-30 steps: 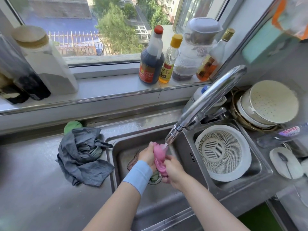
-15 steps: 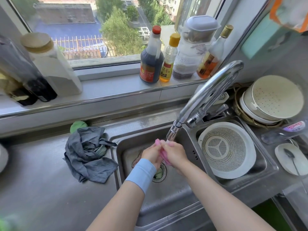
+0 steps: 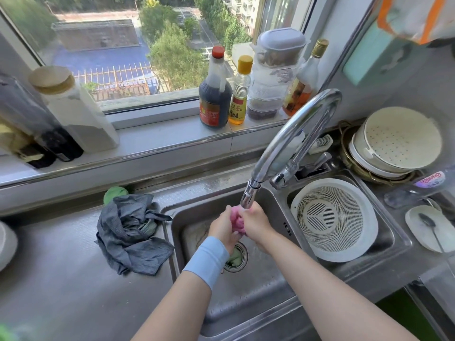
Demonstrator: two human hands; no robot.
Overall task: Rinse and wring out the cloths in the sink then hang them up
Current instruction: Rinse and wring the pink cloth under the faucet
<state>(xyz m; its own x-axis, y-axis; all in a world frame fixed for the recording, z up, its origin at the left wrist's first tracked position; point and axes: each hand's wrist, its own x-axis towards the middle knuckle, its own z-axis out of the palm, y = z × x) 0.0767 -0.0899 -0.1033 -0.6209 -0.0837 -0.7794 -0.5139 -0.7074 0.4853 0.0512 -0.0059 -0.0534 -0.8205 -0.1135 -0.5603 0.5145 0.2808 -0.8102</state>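
A bunched pink cloth (image 3: 236, 219) is squeezed between both my hands right under the spout of the steel faucet (image 3: 290, 141), over the left basin of the sink (image 3: 248, 291). My left hand (image 3: 222, 228), with a light blue wristband, grips the cloth's left side. Pressed against the cloth's right side is my right hand (image 3: 256, 222). A crumpled grey cloth (image 3: 130, 232) lies on the counter left of the sink, with a green cloth (image 3: 115, 192) partly under it. Something green sits in the drain (image 3: 236, 257).
A white strainer basket (image 3: 333, 219) fills the right basin. Stacked bowls and a colander (image 3: 396, 141) stand at the back right, and a dish with a spoon (image 3: 428, 227) lies nearby. Bottles (image 3: 215, 94) and jars (image 3: 73, 109) line the window sill.
My hands have drawn together around the pink cloth, bunching it tighter under the spout. The view has shifted a little to the left.
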